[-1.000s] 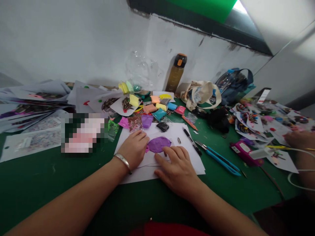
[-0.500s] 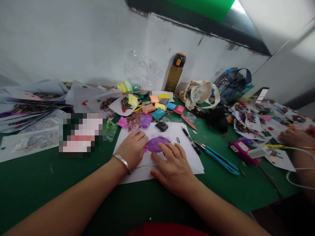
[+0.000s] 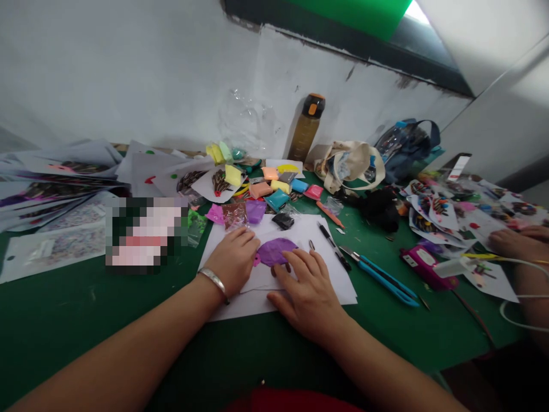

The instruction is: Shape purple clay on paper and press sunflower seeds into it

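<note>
A flattened purple clay shape [image 3: 275,250] lies on a white sheet of paper [image 3: 326,257] on the green table. My left hand [image 3: 233,260], with a silver bangle at the wrist, rests on the paper with curled fingers touching the clay's left edge. My right hand [image 3: 307,289] lies over the paper with fingers spread, their tips pressing on the clay's lower right edge. Neither hand lifts anything.
Small coloured clay packets [image 3: 274,191] crowd behind the paper, with a brown bottle [image 3: 306,129] at the wall. A black pen [image 3: 332,245] and blue scissors [image 3: 381,277] lie to the right. Printed sheets [image 3: 51,194] pile up at left. Another person's hand [image 3: 517,243] works at far right.
My right fingers have shifted slightly along the clay's edge. The other person's hand at the right has moved a little. My left hand stays put.
</note>
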